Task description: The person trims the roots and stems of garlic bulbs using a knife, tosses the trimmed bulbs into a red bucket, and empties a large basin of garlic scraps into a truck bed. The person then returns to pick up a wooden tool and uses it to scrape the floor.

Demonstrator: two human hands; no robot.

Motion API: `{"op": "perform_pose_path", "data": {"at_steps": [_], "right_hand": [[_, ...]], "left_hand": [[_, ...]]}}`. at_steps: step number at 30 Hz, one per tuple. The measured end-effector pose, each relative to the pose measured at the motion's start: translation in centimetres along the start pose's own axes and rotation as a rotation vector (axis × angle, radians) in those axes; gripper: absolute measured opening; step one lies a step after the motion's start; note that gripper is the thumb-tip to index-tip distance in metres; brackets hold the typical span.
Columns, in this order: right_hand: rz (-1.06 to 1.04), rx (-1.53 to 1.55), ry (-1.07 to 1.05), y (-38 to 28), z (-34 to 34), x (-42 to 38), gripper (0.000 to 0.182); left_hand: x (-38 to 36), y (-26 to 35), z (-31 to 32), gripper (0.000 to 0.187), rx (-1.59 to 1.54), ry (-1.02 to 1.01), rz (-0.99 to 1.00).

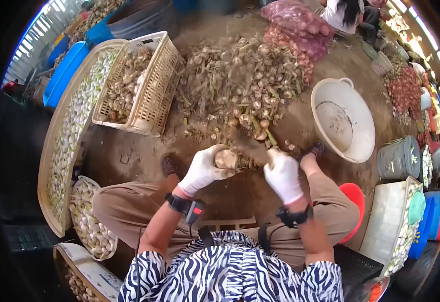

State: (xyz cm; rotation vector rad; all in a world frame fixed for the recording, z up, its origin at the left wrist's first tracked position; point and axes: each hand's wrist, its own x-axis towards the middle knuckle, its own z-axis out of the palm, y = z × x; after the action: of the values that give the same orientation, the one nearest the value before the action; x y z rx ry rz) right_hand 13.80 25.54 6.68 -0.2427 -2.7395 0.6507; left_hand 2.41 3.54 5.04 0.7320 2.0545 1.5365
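Note:
My left hand [203,170], in a white glove, is wrapped round a garlic bulb [226,159] whose pale side faces up. In the other white glove, my right hand [282,173] is closed on the handle of a knife [250,146]. Its broad, dark blade is blurred and reaches left toward the bulb. Just beyond both hands lies a heap of garlic bulbs with stalks [245,75], spread over the brown floor. A few bulbs with cut green stems [255,126] lie at its near edge.
A cream plastic crate [154,85] holding garlic stands at left, beside a long tub [44,166] of peeled-looking white garlic. At right is a large white basin [325,136]. Mesh sacks [305,25] lie behind the heap. Another person [343,15] sits at the back.

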Motion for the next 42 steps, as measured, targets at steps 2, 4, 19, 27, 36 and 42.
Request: {"op": "perform_pose_path", "data": {"at_steps": [2, 4, 19, 27, 36, 42], "right_hand": [[-0.123, 0.015, -0.138, -2.7, 0.3, -0.8, 0.009], [-0.182, -0.046, -0.126, -1.5, 2.3, -1.0, 0.006], [0.420, 0.747, -0.213, 2.6, 5.6, -1.9, 0.008], [0.710, 0.595, -0.488, 8.2, 10.2, -4.0, 0.012], [0.655, 1.267, 0.073, 2.0, 6.0, 6.7, 0.026], [0.634, 1.218, 0.126, 1.8, 9.6, 5.8, 0.027]], "left_hand": [[0.4, 0.2, 1.2, 0.064, -0.380, -0.017, -0.065], [0.8, 1.0, 0.9, 0.065, -0.170, -0.029, 0.048], [2.7, -3.9, 3.8, 0.036, -1.091, 0.033, -0.220], [11.0, -2.7, -9.1, 0.052, -1.770, 0.500, 0.263], [11.6, -3.7, 0.3, 0.043, -0.881, 0.174, -0.087], [8.9, -0.8, 3.7, 0.070, 0.141, 0.187, 0.222]]}}
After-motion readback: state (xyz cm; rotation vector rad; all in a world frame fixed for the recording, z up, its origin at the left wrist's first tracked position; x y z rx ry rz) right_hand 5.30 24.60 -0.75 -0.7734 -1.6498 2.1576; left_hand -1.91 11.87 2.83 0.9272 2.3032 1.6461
